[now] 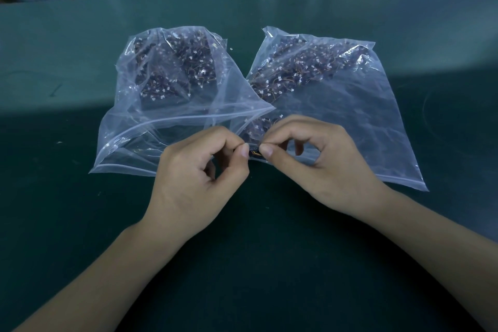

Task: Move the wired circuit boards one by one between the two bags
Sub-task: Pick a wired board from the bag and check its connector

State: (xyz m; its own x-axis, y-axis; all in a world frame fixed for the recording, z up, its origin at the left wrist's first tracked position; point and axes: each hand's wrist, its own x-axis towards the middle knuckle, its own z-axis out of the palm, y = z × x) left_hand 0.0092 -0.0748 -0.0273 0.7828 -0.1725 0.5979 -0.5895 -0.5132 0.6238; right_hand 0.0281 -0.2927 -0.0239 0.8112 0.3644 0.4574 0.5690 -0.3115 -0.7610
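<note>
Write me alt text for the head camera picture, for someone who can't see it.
A person's left hand and right hand pinch one small wired circuit board between their fingertips, above a green table. Behind them lie two clear zip bags, the left bag and the right bag, both holding many dark wired boards.

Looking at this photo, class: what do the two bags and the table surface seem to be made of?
Left bag and right bag: thin clear plastic film, glossy; it creases, glints and shows the boards inside. Table surface: dark green, matte, probably a rubber or vinyl mat; faint scuffs, no shine.
</note>
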